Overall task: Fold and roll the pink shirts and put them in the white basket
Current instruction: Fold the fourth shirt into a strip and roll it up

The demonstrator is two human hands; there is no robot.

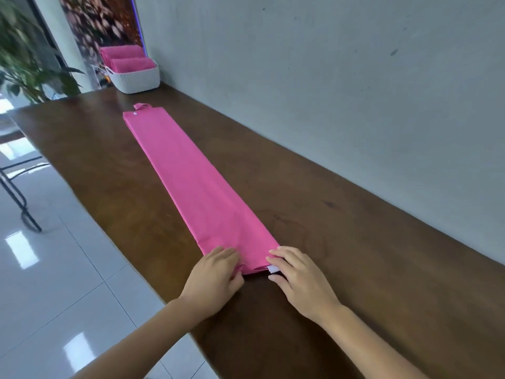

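A pink shirt (188,176) lies folded into one long narrow strip across the brown table (355,255), running from near me toward the far left. My left hand (216,277) pinches the strip's near left corner. My right hand (297,280) holds the near right corner, where a small white tag shows between its fingers. The white basket (136,79) stands at the table's far end with two rolled pink shirts (128,60) in it.
A grey wall runs along the table's right side. A potted plant (27,56) stands at the far left. Glossy white floor tiles and a black metal frame (19,192) lie left of the table's edge.
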